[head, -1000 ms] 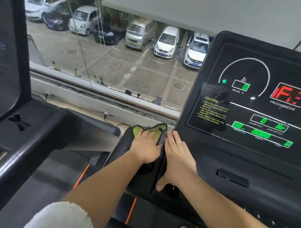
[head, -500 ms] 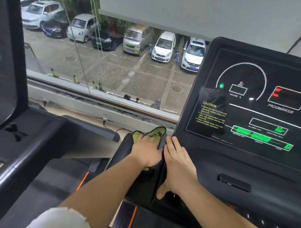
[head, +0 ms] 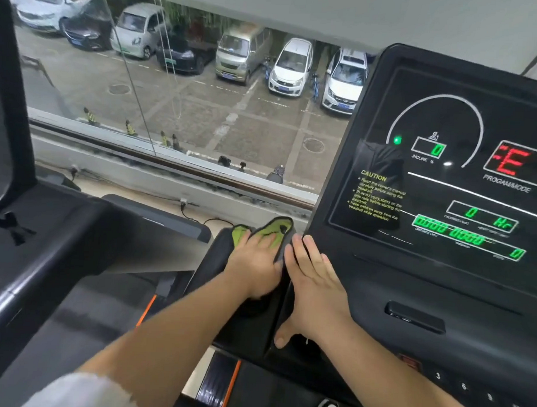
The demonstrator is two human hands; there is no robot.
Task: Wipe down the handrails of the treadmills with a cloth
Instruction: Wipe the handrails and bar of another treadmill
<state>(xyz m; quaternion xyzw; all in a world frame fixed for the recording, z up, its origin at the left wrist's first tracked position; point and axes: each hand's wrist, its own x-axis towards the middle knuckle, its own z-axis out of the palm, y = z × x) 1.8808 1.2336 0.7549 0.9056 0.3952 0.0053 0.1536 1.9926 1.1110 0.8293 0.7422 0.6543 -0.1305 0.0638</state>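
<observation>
Treadmill [head: 379,298] fills the right side, big and black, with its lit console [head: 444,185] on top. Just left of the console runs the handrail [head: 212,262], a fat black bar.

The right hand [head: 316,290] lies flat on the console's left edge. Its fingers are straight and close together, and the thumb hangs down the side. I think it is there to lean on and keep steady.

The left hand [head: 256,263] lies flat on the handrail, left of the console, with fingers straight and a bit spread. It grips nothing; it pushes down so the cloth rubs the bar.

The green cloth [head: 275,228] is under those fingers, on the handrail beside the console's bottom left corner. It sticks out past the fingertips.
</observation>
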